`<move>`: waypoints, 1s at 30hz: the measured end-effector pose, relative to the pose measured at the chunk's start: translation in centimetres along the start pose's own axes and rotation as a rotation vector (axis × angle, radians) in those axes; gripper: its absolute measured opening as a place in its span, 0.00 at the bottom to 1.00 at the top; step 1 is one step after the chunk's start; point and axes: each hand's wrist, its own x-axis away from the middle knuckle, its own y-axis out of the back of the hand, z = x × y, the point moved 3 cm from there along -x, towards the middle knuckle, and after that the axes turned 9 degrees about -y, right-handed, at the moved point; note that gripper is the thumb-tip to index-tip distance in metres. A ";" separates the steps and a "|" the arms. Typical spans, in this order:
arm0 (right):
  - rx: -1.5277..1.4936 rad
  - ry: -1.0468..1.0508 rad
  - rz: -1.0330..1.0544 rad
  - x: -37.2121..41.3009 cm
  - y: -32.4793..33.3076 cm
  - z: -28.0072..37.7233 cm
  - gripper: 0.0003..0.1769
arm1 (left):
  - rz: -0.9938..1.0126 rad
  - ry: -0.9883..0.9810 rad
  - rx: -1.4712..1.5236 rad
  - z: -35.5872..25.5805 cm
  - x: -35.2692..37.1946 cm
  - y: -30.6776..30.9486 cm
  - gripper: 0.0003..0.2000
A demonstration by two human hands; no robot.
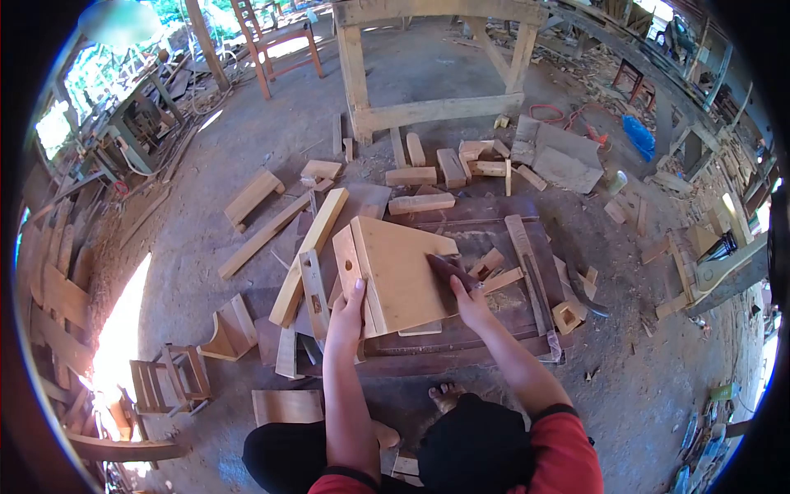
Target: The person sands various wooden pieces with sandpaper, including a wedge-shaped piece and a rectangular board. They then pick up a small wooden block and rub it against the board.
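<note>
Left hand: the left hand (pixel 347 309) is closed over the near left edge of the wooden panel (pixel 403 276).
Right hand: the right hand (pixel 471 306) is clamped around a dark tool (pixel 447 268), whose tip meets the panel's right edge.
Panel: it lies flat on a dark board (pixel 494 235) on the floor, beyond the bare foot (pixel 444 395).
Nearby: a long plank (pixel 317 243) lies just to the left, with offcuts (pixel 411 176) scattered behind.

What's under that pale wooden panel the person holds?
The pale wooden panel rests on a dark brown board. A pale strip pokes out under its near edge. Anything else beneath is covered; the left hand grips the panel, the right hand holds a dark tool.
</note>
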 end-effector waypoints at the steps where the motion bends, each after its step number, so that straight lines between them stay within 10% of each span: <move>1: 0.012 0.008 -0.011 0.1 0.8 0.0 0.22 | -0.002 0.015 -0.015 0.3 -0.1 0.1 0.28; 7: 0.145 -0.458 0.111 -4.4 3.3 -0.6 0.27 | 0.032 -0.033 -0.036 0.9 -0.3 0.8 0.29; 11: 0.504 -0.149 0.215 -6.0 -0.7 10.1 0.23 | 0.084 -0.085 0.099 0.3 0.2 -0.4 0.27; 15: 0.533 0.032 0.199 -8.2 -2.3 7.4 0.19 | 0.058 -0.057 0.069 -0.1 0.4 -0.7 0.25; 17: 0.541 -0.359 0.101 -7.5 -2.2 5.8 0.20 | 0.058 -0.062 -0.002 -0.6 0.8 -0.4 0.26; 20: 0.313 0.001 -0.176 -7.8 -0.3 -2.2 0.31 | 0.070 -0.090 0.157 -0.3 0.7 -0.3 0.20; 23: 0.253 -0.136 -0.385 -7.6 2.3 -6.5 0.34 | 0.024 -0.081 0.126 -0.2 0.5 -0.2 0.21; 25: 0.425 -0.609 -0.297 -8.0 4.8 -10.9 0.37 | -0.004 -0.061 0.059 -1.2 0.6 -0.3 0.21; 30: 0.532 -0.667 -0.380 -8.0 4.8 -11.6 0.36 | 0.078 -0.109 0.121 -1.0 0.8 -1.2 0.22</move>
